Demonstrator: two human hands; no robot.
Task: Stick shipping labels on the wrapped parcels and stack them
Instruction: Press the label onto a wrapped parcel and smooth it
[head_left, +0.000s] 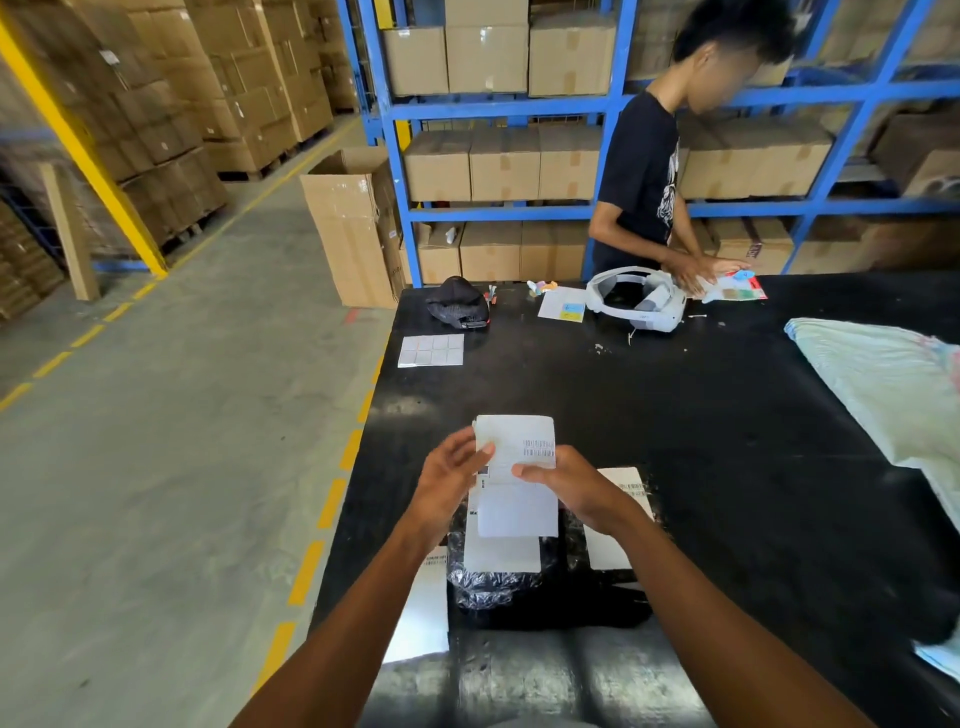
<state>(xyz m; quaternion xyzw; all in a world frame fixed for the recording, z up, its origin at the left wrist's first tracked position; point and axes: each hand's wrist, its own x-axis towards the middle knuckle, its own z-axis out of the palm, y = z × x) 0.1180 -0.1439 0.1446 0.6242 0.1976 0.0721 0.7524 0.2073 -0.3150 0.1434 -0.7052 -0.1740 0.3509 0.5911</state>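
Our left hand (451, 480) and right hand (577, 488) each pinch a side edge of the label (515, 467), parcel (493, 587) just beneath the grip; uneven lowering could, we judge, crease it or stick it askew

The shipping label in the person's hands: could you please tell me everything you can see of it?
The shipping label is a white, paper-like rectangular sheet with rounded corners, barcodes printed near its right edge and small dark print at its left edge. A faint line crosses its middle; whether that is a fold or peeling backing, I cannot tell. The left hand pinches its left edge and the right hand its right side, holding it above a black wrapped parcel.
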